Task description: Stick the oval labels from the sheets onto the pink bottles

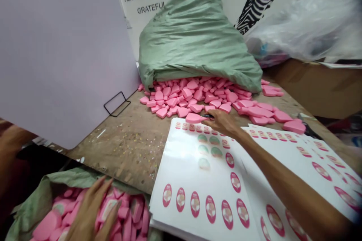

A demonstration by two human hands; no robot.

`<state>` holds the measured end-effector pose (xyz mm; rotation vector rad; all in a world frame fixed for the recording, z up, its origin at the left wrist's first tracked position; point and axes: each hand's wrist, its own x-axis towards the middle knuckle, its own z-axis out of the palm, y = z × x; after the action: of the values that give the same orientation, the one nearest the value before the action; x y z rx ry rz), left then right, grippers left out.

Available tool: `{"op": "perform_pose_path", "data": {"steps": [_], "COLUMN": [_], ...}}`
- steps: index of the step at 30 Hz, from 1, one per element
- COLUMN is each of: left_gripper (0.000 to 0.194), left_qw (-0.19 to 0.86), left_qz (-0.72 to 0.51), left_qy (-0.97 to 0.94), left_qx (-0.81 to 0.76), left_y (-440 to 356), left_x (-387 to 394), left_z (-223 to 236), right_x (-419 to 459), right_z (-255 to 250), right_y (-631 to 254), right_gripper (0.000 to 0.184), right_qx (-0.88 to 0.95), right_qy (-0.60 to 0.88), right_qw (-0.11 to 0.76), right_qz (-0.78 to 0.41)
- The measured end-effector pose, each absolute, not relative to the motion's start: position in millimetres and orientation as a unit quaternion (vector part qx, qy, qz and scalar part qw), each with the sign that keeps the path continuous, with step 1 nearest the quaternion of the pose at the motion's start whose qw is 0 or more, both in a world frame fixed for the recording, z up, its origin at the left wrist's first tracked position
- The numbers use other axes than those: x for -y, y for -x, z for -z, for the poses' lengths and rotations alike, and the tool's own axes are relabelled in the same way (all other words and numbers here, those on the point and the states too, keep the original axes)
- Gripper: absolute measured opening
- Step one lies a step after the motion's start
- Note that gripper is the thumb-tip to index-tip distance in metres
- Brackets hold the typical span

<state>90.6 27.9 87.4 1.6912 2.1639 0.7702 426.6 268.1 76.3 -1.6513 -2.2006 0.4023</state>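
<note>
My left hand (92,211) is over a green sack (31,211) full of pink pieces, its fingers spread. Between its thumb and fingers lies a pink piece with a sticker (109,208); I see no firm grip on it. My right hand (222,120) is closed above the top edge of a sticker sheet (195,169). A thin black tool (208,116) juts from its fingers; its kind cannot be made out. Just left of the fingertips is a pink paddle-shaped piece (194,118), its narrow neck pointing towards them. Oval and smaller stickers remain on the sheet, with several gaps.
A large green sack (195,41) spills a heap of pink pieces (186,96) across the wooden table (121,150). More sticker sheets (299,165) lie at right. A white panel (65,52) with a black wire bracket (116,104) stands left. Another person's blurred hand (13,135) is at the left edge.
</note>
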Motion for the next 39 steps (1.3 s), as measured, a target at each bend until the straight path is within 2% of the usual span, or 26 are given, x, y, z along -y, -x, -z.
{"op": "perform_pose_path", "data": {"steps": [1,3,4,6,7,9,11,14,17,21,30,39], "left_gripper": [0.051,0.052,0.052,0.048,0.046,0.04,0.037,0.036,0.037,0.036,0.034,0.034], "left_qw": [0.173,0.416,0.546,0.731,0.794,0.846,0.807,0.679,0.614,0.606,0.614,0.603], "left_qz": [-0.283,-0.334,-0.316,-0.242,-0.215,-0.217,-0.291,-0.383,-0.408,-0.413,-0.399,-0.394], "left_qy": [-0.592,-0.553,-0.539,-0.48,-0.439,-0.377,-0.368,-0.405,-0.426,-0.435,-0.444,-0.466], "left_qx": [-0.735,-0.64,-0.558,-0.421,-0.36,-0.31,-0.357,-0.478,-0.524,-0.522,-0.516,-0.514], "left_y": [-102.1,-135.5,-155.1,-192.6,-208.0,-229.0,-238.5,-243.0,-247.6,-252.5,-249.9,-249.3], "left_x": [-43.7,-72.4,-82.8,-92.2,-91.9,-86.4,-82.3,-88.5,-102.2,-110.3,-110.6,-110.2], "left_z": [-85.7,-82.3,-80.6,-76.1,-72.9,-64.7,-55.6,-44.1,-35.9,-28.8,-28.0,-26.6], "right_x": [-248.7,-206.8,-186.7,-153.8,-142.4,-130.3,-129.0,-134.0,-136.0,-134.0,-134.6,-135.0], "right_z": [-89.8,-115.3,-124.8,-132.0,-128.7,-109.3,-79.1,-34.9,-11.0,-4.4,0.6,-0.4], "right_y": [-428.7,-431.5,-432.8,-436.9,-440.1,-447.4,-451.5,-445.6,-433.1,-426.7,-429.8,-427.4], "right_gripper": [0.031,0.028,0.026,0.024,0.027,0.032,0.03,0.026,0.016,0.019,0.014,0.015], "right_qx": [0.823,0.869,0.873,0.862,0.85,0.812,0.763,0.718,0.742,0.772,0.765,0.767], "right_qy": [0.515,0.393,0.35,0.326,0.337,0.395,0.479,0.583,0.604,0.586,0.58,0.58], "right_qw": [0.169,0.129,0.109,0.097,0.102,0.138,0.2,0.268,0.261,0.243,0.276,0.267], "right_qz": [-0.171,-0.273,-0.321,-0.375,-0.393,-0.407,-0.385,-0.269,-0.132,-0.035,-0.052,-0.065]}}
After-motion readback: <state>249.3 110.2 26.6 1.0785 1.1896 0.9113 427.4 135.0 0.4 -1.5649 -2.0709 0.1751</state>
